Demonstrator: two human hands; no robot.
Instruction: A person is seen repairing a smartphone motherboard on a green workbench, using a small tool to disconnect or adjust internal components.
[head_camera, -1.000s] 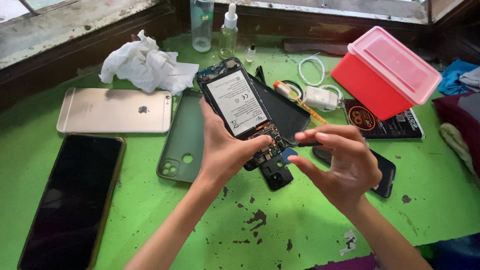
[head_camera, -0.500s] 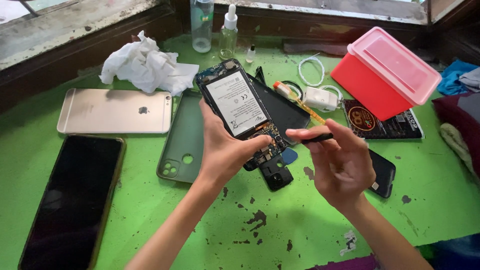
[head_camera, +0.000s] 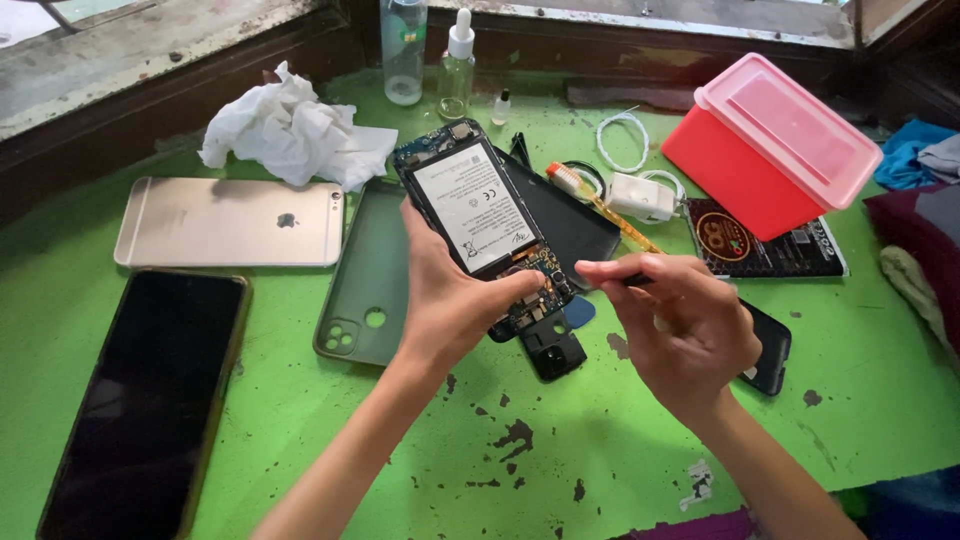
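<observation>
Opened phone (head_camera: 487, 222): back cover off, white battery and circuit board exposed, tilted, held above the green table (head_camera: 300, 440) at centre. Left hand (head_camera: 450, 300): closed around the phone's near end, thumb on the board. Right hand (head_camera: 680, 320): just right of the phone, fingers pinched narrow on a thin dark tool (head_camera: 632, 281); its tip is hidden. Blue pick (head_camera: 579, 313): on the table between the 2 hands. Green case (head_camera: 370, 275): left of the phone, flat. Gold phone (head_camera: 230, 222): far left. Black phone (head_camera: 150, 400): near left. Crumpled tissue (head_camera: 290, 130): far left. Red box (head_camera: 775, 145), pink lid: far right. 2 clear bottles (head_camera: 430, 55): far edge.
</observation>
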